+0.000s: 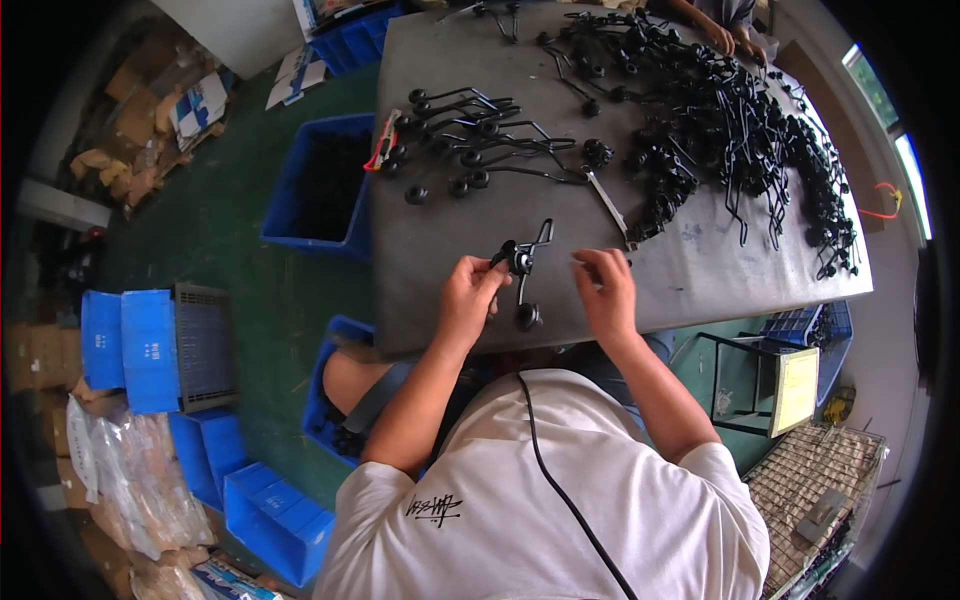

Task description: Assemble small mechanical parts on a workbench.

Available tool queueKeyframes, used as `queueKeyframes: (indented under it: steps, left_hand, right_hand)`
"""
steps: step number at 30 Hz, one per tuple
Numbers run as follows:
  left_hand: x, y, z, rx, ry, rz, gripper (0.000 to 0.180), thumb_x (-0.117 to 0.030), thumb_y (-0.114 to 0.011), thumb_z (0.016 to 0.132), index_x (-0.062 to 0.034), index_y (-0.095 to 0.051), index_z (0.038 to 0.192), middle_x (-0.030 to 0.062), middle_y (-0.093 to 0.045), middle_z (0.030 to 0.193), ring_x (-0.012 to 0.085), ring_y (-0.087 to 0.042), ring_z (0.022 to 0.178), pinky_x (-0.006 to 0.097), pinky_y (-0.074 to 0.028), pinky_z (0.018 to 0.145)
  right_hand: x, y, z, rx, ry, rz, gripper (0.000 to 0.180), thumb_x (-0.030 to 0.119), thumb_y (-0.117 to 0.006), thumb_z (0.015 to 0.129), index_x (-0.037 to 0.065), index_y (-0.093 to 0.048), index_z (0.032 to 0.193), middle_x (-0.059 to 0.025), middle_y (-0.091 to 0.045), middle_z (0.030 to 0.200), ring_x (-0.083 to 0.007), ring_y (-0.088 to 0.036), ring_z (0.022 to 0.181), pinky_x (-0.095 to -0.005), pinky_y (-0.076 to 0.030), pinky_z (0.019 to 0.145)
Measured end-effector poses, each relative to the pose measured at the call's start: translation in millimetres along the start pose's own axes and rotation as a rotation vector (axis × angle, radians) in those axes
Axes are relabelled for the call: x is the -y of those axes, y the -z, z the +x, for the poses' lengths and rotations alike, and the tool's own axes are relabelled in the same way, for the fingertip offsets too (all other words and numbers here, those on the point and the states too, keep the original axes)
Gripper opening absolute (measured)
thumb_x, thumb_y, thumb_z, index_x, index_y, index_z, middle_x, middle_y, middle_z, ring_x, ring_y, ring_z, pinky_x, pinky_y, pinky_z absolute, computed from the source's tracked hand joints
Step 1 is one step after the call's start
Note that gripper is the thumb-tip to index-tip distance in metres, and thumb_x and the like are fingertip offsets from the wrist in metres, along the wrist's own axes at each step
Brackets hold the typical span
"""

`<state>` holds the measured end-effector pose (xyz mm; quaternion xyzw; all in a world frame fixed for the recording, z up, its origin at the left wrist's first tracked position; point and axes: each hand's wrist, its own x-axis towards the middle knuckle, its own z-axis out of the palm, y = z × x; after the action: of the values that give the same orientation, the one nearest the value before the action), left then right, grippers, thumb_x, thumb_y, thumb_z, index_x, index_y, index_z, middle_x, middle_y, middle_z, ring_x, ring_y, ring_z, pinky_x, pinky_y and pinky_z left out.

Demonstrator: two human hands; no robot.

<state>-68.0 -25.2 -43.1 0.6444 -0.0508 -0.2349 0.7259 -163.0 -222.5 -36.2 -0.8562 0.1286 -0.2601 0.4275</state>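
My left hand is closed on a black bent-rod link with round rubber bushings, held above the near part of the table. One rod end points up and away; a bushing hangs at the lower end. To its right, my right hand is raised with fingers half curled and a little apart, and I see nothing between them. A small dark piece shows just beside its fingers. Beyond both hands, a group of similar bent rods lies on the grey table, with several loose bushings near it.
A large pile of black rods covers the table's right side. A flat metal bar lies before it. Another person's hands are at the far edge. A blue bin with black parts stands left; a wire crate is lower right.
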Motion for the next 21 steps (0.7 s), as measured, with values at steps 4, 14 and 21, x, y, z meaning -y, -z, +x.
queueKeyframes:
  steps: [4, 14, 21]
  left_hand:
    - [-0.5, -0.8, -1.9, -0.012, -0.054, 0.026, 0.029, -0.024, -0.071, 0.096, -0.0005, -0.056, 0.101, 0.0060, -0.070, 0.083, 0.0046, -0.050, 0.054, 0.021, -0.039, 0.048]
    - [-5.8, -7.4, -4.5, -0.050, -0.039, 0.141, 0.028, -0.024, -0.071, 0.096, -0.0007, -0.056, 0.099, 0.0043, -0.070, 0.083, 0.0046, -0.050, 0.054, 0.022, -0.040, 0.048]
    - [-6.3, -6.7, -7.1, -0.068, -0.023, 0.190, 0.029, -0.025, -0.074, 0.094, -0.0009, -0.058, 0.098, 0.0032, -0.070, 0.082, 0.0045, -0.052, 0.055, 0.022, -0.041, 0.049]
  right_hand:
    - [-41.0, 39.3, 0.0, -0.134, -0.108, -0.392, 0.023, 0.011, -0.070, 0.089, 0.007, -0.064, 0.110, -0.0124, -0.062, 0.097, -0.0302, -0.066, 0.087, -0.0412, -0.053, 0.075]
    - [-31.4, 37.2, 10.5, 0.142, -0.080, -0.263, 0.016, 0.010, -0.065, 0.092, 0.004, -0.065, 0.107, -0.0147, -0.063, 0.098, -0.0338, -0.066, 0.089, -0.0412, -0.053, 0.079]
    - [27.1, -9.8, 5.7, 0.258, -0.002, 0.309, 0.020, -0.004, -0.070, 0.088, 0.001, -0.067, 0.107, -0.0063, -0.062, 0.100, -0.0146, -0.065, 0.086, -0.0264, -0.052, 0.073]
